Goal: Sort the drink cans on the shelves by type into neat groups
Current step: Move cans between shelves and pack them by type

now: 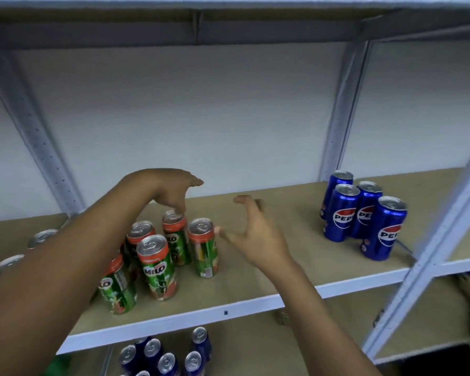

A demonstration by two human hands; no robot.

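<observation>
Metal shelf (255, 299) with tan board, white front edge. Milo cans (158, 267) clustered upright left of centre on middle level; Pepsi cans (364, 215), four, grouped upright at right of same level, well apart. More blue cans (160, 356) on level below. Left hand (174, 191) reaches over Milo group, fingertips touching top of rear Milo can (174, 232), grip unclear. Right hand (255, 234) spread wide, holds nothing, fingertips just beside rightmost Milo can (204, 248).

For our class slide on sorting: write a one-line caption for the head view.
Both hands, left hand and right hand, tidy Milo cans beside grouped Pepsi cans.
</observation>
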